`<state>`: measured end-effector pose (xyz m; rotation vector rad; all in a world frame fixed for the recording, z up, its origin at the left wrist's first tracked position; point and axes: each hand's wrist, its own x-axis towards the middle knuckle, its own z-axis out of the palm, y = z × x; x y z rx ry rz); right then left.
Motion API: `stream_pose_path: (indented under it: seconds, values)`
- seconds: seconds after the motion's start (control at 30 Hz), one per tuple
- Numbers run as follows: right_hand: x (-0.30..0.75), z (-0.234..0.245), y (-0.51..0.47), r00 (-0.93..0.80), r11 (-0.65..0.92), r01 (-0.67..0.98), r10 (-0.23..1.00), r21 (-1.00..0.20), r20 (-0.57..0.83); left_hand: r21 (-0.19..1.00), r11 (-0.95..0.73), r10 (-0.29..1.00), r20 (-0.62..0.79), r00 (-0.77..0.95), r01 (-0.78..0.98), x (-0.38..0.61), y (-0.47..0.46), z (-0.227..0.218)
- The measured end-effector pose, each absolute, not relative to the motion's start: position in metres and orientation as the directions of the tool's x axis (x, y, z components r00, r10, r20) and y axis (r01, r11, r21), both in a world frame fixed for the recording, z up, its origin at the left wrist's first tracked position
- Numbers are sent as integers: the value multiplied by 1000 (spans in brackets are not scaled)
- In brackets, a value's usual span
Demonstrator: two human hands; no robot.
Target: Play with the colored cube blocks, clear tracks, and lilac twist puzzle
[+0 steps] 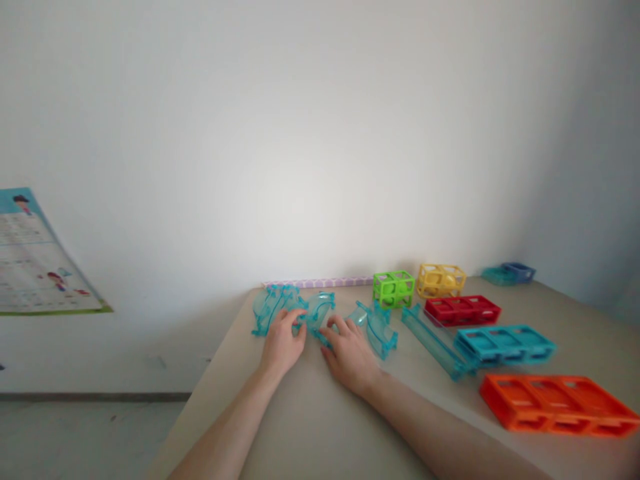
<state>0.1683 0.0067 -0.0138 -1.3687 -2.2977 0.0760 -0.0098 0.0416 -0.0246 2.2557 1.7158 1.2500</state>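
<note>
Two bare hands [284, 341] [351, 353] on the table [310, 427], both to the left of the green block [393, 291]! Left hand: fingers bent, thumb and forefinger meeting the edge of a curved teal piece [321, 305], which lies left of that block. Right hand: fingers curled, tips at the piece's near end. Whether either really grips, I can't tell from here. Farther left of the green block, more teal pieces [275, 308]; just in front of it, another teal piece [381, 331] beside the right hand. Right of it, look, a yellow block [441, 280] close by, then, farther forward, red [463, 310], blue [505, 345] and orange [560, 405] ones, plus a long teal strip [435, 343].
</note>
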Motion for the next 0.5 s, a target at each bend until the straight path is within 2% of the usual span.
stream_pose_path:
  seconds: [0.5]
  values:
    - [170, -21, 17, -426, 553, 757, 821, -347, 380, 438, -325, 841, 539, 45, 838, -18, 48, -24]
